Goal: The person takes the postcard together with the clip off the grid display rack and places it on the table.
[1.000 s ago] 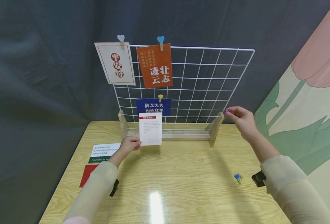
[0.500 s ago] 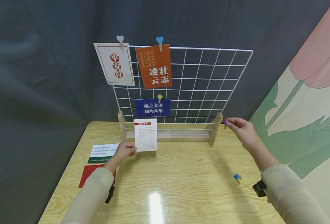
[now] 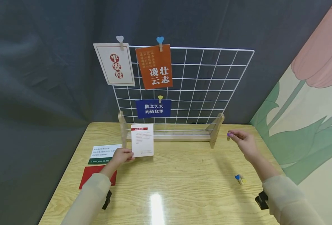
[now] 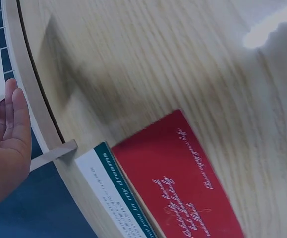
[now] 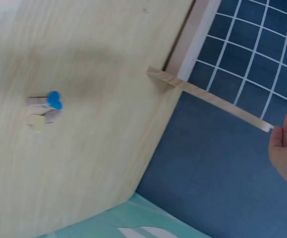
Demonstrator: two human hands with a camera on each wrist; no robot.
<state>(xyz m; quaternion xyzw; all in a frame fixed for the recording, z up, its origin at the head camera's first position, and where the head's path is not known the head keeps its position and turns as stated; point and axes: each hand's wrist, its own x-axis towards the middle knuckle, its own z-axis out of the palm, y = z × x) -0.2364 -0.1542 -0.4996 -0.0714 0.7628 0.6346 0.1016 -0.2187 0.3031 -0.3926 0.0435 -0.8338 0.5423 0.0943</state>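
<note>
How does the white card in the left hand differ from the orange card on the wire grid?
The white card, held by the left hand, has a red strip and small print; no clip shows on it. The orange card hangs from the wire grid on a blue heart clip, with large white characters. Both stand upright.

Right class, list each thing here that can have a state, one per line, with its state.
White card: held upright by left hand.
Clothespin: pinched by right hand.
Orange card: clipped to wire grid.
Blue card: clipped.
Red card: lying flat.
Spare clothespins: loose on table.
</note>
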